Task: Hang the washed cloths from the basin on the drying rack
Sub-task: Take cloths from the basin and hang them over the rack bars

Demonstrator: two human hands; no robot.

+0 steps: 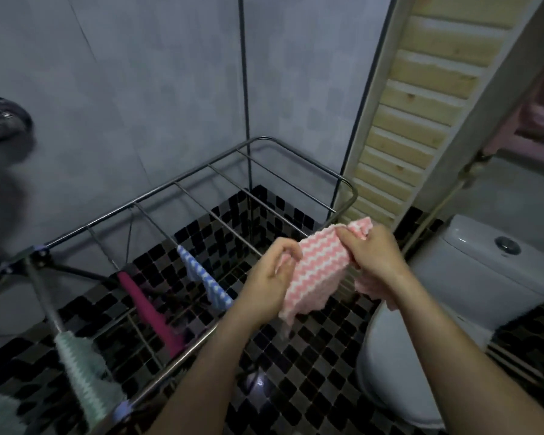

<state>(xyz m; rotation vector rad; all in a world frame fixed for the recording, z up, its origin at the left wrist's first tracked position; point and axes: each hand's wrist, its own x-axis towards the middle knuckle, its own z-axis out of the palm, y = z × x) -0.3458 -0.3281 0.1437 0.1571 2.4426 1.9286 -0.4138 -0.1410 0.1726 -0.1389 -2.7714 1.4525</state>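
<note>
I hold a pink-and-white zigzag cloth (pixel 316 271) between both hands, above the near right part of the metal drying rack (pixel 201 171). My left hand (pixel 272 271) pinches its left edge. My right hand (pixel 372 249) grips its upper right corner, and part of the cloth bunches below that hand. On the rack's rods hang a blue-and-white cloth (pixel 201 274), a magenta cloth (pixel 151 309) and a pale green cloth (pixel 82 372). No basin is in view.
A white toilet (pixel 471 277) stands close on the right. Grey tiled walls enclose the rack's far and left sides, and a wooden slatted panel (pixel 421 98) rises at the right. The floor is black mosaic tile. A chrome fixture (pixel 4 120) sticks out at the left.
</note>
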